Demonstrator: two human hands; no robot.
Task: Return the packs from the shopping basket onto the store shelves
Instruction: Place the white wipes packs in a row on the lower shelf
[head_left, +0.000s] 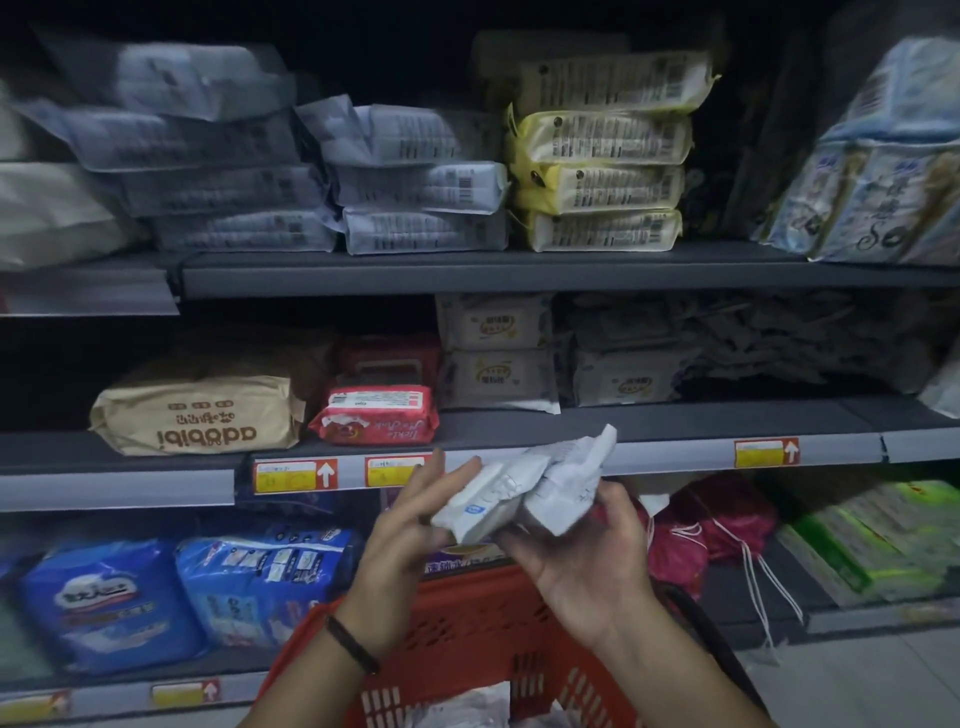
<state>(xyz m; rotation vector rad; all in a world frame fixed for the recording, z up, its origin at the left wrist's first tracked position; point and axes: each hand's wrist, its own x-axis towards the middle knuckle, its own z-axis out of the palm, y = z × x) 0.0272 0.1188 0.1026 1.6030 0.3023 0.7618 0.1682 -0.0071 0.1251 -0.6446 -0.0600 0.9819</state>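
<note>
I hold white wipe packs (524, 493) between both hands, just in front of the middle shelf's front edge (519, 457). My left hand (410, 535) presses the packs from the left with its fingers spread. My right hand (587, 551) grips them from below and the right. Under my forearms hangs the red shopping basket (467, 639), with more pale packs (467, 709) in its bottom. Whether I hold one pack or two is unclear.
The top shelf (519, 270) carries stacks of grey and yellow packs (597, 187). On the middle shelf sit a tan pack (202, 415), a red pack (374, 415) and white packs (493, 353). Blue bags (260, 577), pink bags (717, 519) and green packs (872, 540) fill the bottom shelf.
</note>
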